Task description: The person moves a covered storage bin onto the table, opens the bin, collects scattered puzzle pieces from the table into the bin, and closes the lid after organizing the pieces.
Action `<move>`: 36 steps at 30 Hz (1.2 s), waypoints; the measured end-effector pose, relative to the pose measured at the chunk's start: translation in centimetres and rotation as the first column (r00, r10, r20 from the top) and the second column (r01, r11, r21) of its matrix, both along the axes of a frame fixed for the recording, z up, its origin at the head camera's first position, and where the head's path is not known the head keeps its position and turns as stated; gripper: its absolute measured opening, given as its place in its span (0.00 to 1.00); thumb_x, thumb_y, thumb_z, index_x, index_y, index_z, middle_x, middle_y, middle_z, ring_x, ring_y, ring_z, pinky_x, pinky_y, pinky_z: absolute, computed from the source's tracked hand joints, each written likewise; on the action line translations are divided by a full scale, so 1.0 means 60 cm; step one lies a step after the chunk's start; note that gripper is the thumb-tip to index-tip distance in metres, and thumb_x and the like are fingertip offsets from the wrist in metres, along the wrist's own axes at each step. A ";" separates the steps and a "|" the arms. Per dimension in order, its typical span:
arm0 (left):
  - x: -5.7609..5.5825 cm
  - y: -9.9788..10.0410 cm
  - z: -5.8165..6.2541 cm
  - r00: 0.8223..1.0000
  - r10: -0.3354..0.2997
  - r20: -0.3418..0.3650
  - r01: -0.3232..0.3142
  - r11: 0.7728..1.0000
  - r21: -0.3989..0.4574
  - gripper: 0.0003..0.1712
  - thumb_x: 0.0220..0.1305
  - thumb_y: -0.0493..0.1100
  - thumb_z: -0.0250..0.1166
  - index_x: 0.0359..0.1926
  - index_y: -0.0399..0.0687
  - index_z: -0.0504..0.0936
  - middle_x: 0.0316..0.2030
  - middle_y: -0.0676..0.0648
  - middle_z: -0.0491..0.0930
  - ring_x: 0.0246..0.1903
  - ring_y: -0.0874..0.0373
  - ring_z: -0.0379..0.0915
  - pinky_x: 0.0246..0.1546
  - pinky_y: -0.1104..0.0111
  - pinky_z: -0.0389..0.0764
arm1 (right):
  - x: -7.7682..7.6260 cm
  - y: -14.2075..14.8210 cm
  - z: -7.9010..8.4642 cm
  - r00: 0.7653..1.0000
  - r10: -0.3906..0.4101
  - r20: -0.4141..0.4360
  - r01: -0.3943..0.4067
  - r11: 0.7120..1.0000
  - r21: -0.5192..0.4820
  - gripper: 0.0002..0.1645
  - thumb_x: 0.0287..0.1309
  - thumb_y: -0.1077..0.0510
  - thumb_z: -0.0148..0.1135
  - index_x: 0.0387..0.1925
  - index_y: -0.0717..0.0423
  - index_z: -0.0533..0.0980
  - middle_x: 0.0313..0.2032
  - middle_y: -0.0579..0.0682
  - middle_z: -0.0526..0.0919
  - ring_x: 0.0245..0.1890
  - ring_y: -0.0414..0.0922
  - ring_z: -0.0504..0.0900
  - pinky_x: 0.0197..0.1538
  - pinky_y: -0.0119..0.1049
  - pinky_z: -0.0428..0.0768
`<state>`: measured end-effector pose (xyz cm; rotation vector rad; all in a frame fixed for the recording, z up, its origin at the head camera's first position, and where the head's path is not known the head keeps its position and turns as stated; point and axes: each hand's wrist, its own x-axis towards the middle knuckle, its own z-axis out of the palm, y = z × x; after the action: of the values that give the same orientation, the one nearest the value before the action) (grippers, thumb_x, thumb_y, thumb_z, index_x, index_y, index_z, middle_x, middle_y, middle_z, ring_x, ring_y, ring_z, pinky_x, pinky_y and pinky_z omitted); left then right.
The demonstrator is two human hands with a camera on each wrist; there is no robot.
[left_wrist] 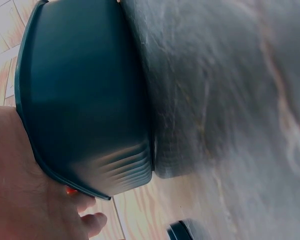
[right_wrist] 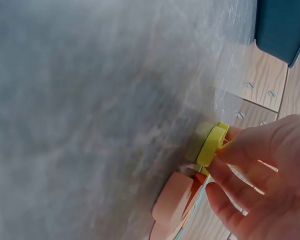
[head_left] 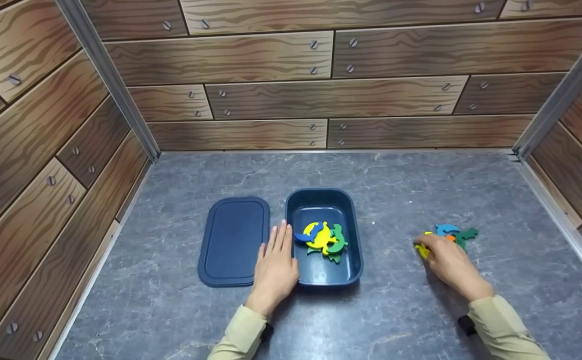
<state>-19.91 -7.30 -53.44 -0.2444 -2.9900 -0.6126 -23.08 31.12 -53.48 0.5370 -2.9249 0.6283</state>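
My left hand point(head_left: 276, 272) lies with straight fingers along the left rim of a dark blue plastic container point(head_left: 323, 275). Its outer wall point(left_wrist: 85, 95) fills much of the left wrist view. Inside lie several flat animal-shaped toy pieces: a yellow one point(head_left: 316, 239), a blue one point(head_left: 310, 234) and green ones point(head_left: 340, 242). Off to the right, my right hand point(head_left: 453, 265) pinches a yellow toy piece point(right_wrist: 211, 146) between thumb and fingers, low over the table. Beside it are a light blue piece point(head_left: 447, 229), an orange piece point(head_left: 450, 238) and a dark green piece point(head_left: 466, 235).
A dark blue lid point(head_left: 234, 242) lies flat to the left of the container. The grey marbled table point(head_left: 371, 320) is bordered by wood-patterned walls point(head_left: 270, 100) at the back and sides, with metal strips point(head_left: 110, 70) along the corners.
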 end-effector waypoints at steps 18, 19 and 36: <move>0.001 0.000 0.000 1.000 0.001 0.003 -0.001 1.000 -0.004 0.38 0.70 0.43 0.50 0.78 0.46 0.50 0.77 0.50 0.43 0.75 0.50 0.38 0.70 0.47 0.51 | -0.007 0.007 -0.004 1.000 -0.019 -0.009 0.019 0.999 -0.032 0.16 0.56 0.76 0.60 0.46 0.64 0.82 0.44 0.60 0.82 0.44 0.60 0.81 0.42 0.53 0.80; 0.000 0.000 -0.001 1.000 0.001 0.006 -0.001 1.000 -0.005 0.38 0.71 0.43 0.50 0.78 0.47 0.49 0.77 0.50 0.42 0.75 0.50 0.37 0.70 0.47 0.50 | -0.008 0.008 -0.004 1.000 -0.019 -0.016 0.019 0.999 -0.028 0.16 0.56 0.75 0.62 0.46 0.64 0.83 0.44 0.60 0.83 0.44 0.60 0.80 0.43 0.54 0.80; 0.002 0.000 0.000 1.000 0.004 0.008 -0.004 1.000 0.014 0.38 0.70 0.43 0.50 0.78 0.47 0.49 0.77 0.50 0.42 0.75 0.51 0.37 0.70 0.47 0.50 | -0.008 0.011 -0.007 0.990 -0.075 -0.123 0.085 0.994 0.072 0.16 0.52 0.67 0.72 0.44 0.63 0.83 0.39 0.59 0.84 0.39 0.60 0.81 0.42 0.57 0.71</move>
<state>-19.80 -7.29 -53.46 -0.2361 -2.9916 -0.6358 -23.55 31.79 -53.92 0.4457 -2.8501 0.4588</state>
